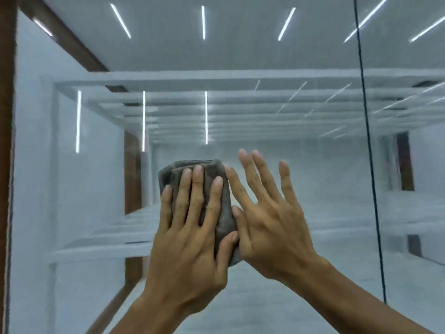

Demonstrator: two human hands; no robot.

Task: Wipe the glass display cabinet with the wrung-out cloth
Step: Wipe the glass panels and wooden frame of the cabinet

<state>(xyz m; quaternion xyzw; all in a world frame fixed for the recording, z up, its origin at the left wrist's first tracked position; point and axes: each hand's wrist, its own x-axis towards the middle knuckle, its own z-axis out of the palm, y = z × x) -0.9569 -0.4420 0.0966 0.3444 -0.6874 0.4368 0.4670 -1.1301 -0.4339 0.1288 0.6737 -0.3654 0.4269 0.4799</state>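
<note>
White-lit glass display cabinet (289, 116), wooden frame (7, 141) at its left edge. Left hand (190, 237) lies flat with fingers straight, pressing the folded grey cloth (224, 208) to the pane, likely for even wiping pressure. Right hand (272, 227), fingers splayed, touches the cloth's right edge, apparently steadying it.

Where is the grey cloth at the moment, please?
The cloth sits low and centre in the head view, pressed flat against the glass under the left hand, with the right hand touching its right edge.
</note>
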